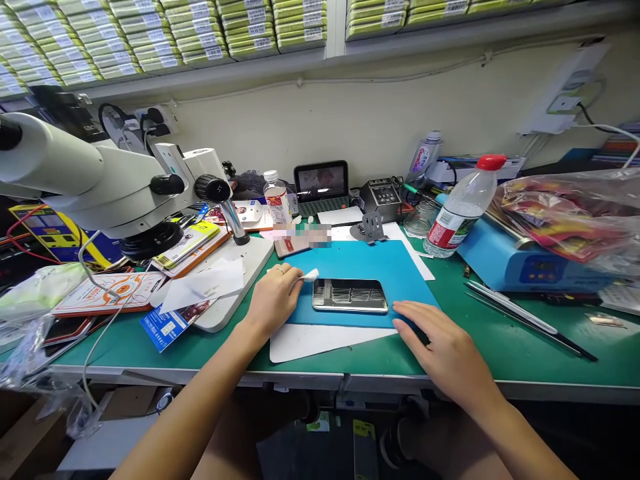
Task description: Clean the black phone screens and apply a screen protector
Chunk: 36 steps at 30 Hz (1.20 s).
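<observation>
A smartphone (350, 296) lies flat on a blue mat (360, 259), its dark glossy face up and reflecting the shelves. To its left, my left hand (273, 297) pinches a small white tissue (311, 275) between thumb and fingers, just off the phone's upper left corner. My right hand (443, 343) rests at the mat's right edge, fingers stretched out and apart with nothing in them. Its fingertips are close to the phone's right end; whether they touch it I cannot tell. A white sheet of paper (310, 343) sticks out from under the mat's front edge.
On the left a microscope (95, 177) overhangs the bench. Plastic bottles stand behind, one with a red cap (463, 210). Tweezers (530, 320) lie right of my right hand, before a blue machine (530, 260). A small screen (321, 181) stands at the back.
</observation>
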Available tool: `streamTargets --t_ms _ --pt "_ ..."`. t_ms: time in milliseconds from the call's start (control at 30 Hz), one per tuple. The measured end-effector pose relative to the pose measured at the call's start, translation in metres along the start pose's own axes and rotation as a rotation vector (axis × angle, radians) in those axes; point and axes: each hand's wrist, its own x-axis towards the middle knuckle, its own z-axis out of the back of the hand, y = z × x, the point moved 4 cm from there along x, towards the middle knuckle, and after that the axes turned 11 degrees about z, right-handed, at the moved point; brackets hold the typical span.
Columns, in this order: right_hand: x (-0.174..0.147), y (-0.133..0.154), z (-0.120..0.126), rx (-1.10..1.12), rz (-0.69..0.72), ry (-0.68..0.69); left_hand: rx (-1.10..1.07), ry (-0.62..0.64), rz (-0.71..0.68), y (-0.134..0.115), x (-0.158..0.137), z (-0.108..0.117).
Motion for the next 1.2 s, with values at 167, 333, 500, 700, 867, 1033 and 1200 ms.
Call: streamTargets --t_ms 167,333,500,700,867,1033,1200 --pt "0.001 0.0 -0.001 0.003 -0.022 0.012 -0.008 0.008 -0.016 -0.002 -0.004 -0.002" --pt "0.002 -0.001 0.002 0.032 -0.046 0.03 0.029 -0.043 0.065 0.007 0.0 0.002" --pt "0.005 -0.001 0.0 0.028 -0.081 0.039 -0.022 -0.01 0.04 0.007 -0.005 -0.003" --pt "0.005 0.0 0.004 0.11 -0.147 0.064 -0.12 0.128 -0.143 -0.006 -0.009 -0.001" --pt "0.05 -0.008 0.003 0.279 -0.216 0.22 -0.095 0.353 -0.345 -0.026 0.02 0.006" --pt "0.119 -0.007 -0.031 0.368 0.131 0.533 -0.186 0.37 -0.398 -0.038 0.048 0.007" --pt "0.126 -0.006 -0.06 0.313 0.251 0.664 -0.242 0.421 -0.329 -0.022 0.046 -0.007"
